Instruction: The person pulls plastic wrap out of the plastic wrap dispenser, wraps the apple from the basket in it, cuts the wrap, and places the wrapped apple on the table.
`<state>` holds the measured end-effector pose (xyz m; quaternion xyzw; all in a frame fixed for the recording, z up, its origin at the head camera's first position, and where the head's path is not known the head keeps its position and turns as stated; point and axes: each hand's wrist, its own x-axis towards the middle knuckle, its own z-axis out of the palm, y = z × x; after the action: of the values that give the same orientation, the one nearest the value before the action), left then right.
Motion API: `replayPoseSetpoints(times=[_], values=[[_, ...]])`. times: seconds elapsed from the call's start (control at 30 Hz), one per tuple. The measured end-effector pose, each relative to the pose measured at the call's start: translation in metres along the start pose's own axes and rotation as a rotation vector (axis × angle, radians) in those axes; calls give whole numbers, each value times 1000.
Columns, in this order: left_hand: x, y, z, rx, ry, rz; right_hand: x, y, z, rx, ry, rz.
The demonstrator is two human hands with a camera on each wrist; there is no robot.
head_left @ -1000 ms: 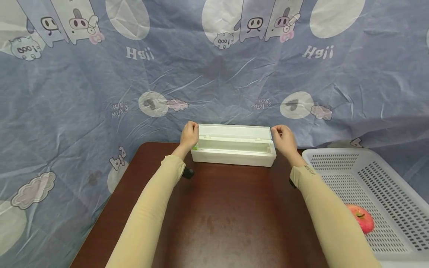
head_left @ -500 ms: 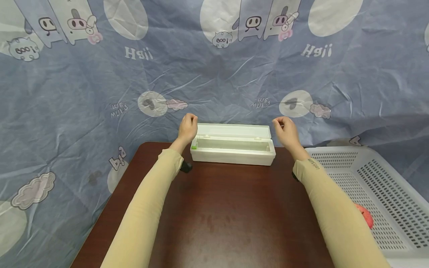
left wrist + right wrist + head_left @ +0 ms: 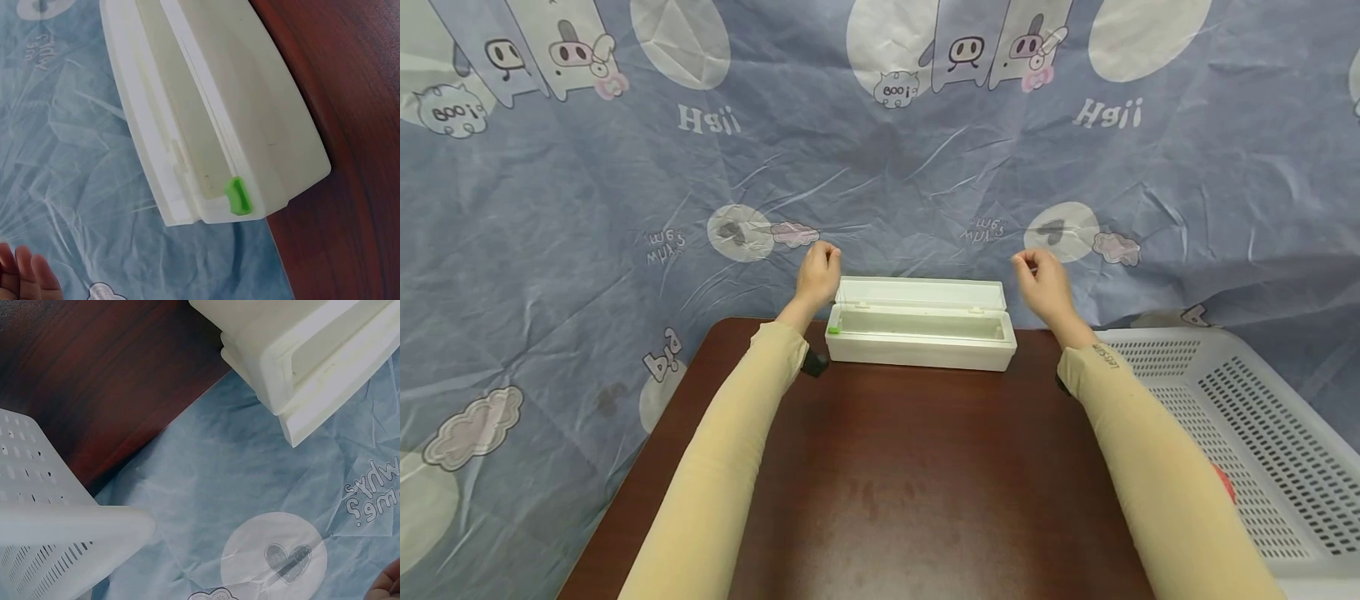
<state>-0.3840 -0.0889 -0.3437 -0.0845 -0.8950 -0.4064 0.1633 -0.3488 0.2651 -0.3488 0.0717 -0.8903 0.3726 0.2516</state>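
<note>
Between and below my hands stands a long white cling film dispenser (image 3: 921,352) at the table's back edge, its lid (image 3: 921,293) tipped back. A green cutter slider (image 3: 239,196) sits at its left end. Above the left end, my left hand (image 3: 818,275) is raised with its fingers curled, pinching a clear sheet of cling film (image 3: 81,187). The film shows only as faint streaks and a thin edge running to the dispenser. My right hand (image 3: 1043,283), raised beyond the right end, has its fingertips pinched together at the film's other side; the film there is hardly visible.
A white perforated basket (image 3: 1270,433) stands to the right, with a red apple (image 3: 1227,483) in it mostly hidden by my right sleeve. The dark wooden table (image 3: 895,467) spreads before me. A patterned blue-grey cloth (image 3: 880,192) hangs behind the dispenser.
Both hands have risen from the dispenser's lid ends to above it and spread slightly apart. The dispenser stays in place. My right sleeve now covers more of the apple.
</note>
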Motion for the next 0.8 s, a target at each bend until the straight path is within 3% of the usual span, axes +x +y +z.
replayPoseSetpoints(times=[0.33, 0.8], values=[[0, 3, -3, -7, -23, -19, 2, -3, -2, -5, -8, -4], [2, 7, -7, -2, -6, -27, 4, -7, -6, -10, 1, 3]])
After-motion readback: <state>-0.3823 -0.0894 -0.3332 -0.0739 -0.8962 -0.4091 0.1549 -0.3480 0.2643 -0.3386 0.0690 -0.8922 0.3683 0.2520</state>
